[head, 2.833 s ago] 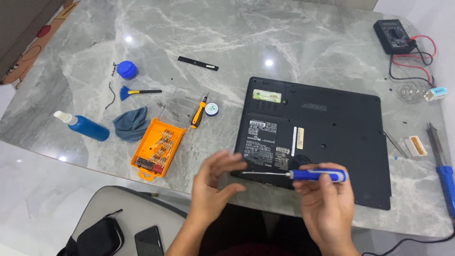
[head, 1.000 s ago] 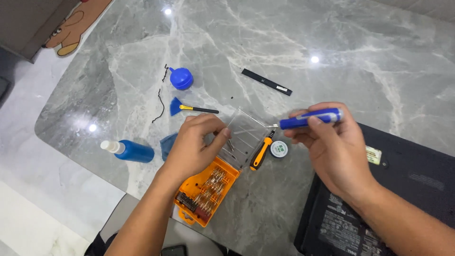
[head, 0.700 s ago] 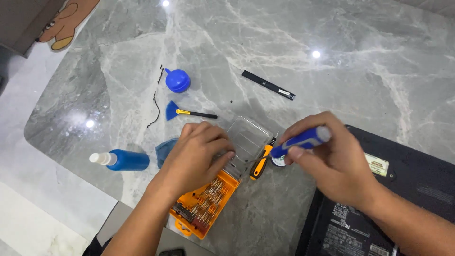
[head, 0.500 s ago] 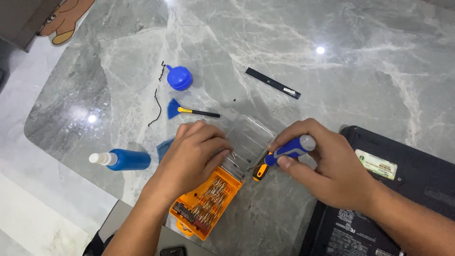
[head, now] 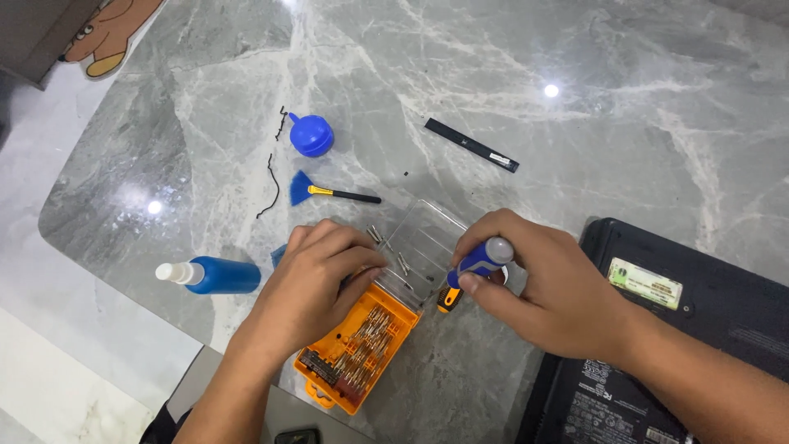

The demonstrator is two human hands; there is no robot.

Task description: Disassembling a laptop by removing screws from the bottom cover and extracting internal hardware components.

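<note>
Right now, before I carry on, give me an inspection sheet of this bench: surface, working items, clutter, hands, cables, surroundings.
Surface: grey marble table, glossy, with light glare spots.
Job's things: orange bit case open, clear lid folded back; blue-handled screwdriver; black laptop lying closed at right.
Clutter: blue spray bottle on its side, blue brush, blue blower bulb, black strip, orange-handled tool partly hidden.
Hands: left hand rests on the case's upper end; right hand grips the screwdriver.
Cables: thin black wire beside the brush.
Surroundings: pale floor at left.
</note>
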